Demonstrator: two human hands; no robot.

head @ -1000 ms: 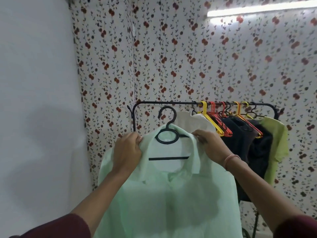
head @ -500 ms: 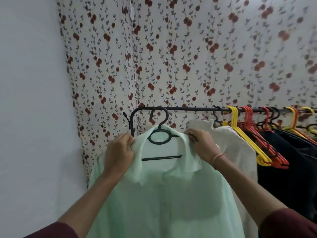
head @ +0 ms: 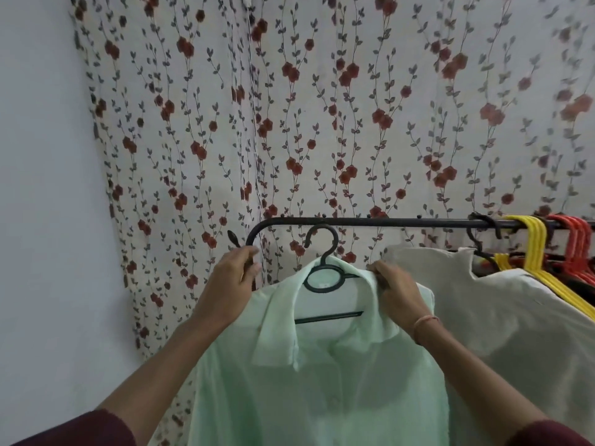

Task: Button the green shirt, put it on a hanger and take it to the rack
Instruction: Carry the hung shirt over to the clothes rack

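The pale green shirt point(head: 322, 381) hangs buttoned on a black hanger point(head: 325, 278), collar up, held in front of me. The hanger's hook touches the underside of the black rack bar point(head: 386, 222) near its left bend; I cannot tell whether it rests on the bar. My left hand point(head: 231, 278) grips the shirt's left shoulder, right in front of the rack's corner post. My right hand point(head: 396, 284) pinches the right side of the collar and shoulder.
A white shirt point(head: 515, 317) hangs just to the right of the green one. Further right, yellow hangers point(head: 534, 249) and red hangers point(head: 576, 243) crowd the bar. A floral curtain point(head: 322, 123) is behind the rack and a plain grey wall point(head: 48, 220) is on the left.
Both hands have carried the shirt and hanger closer to the rack's left end. The hook has come up from below the bar to meet it.
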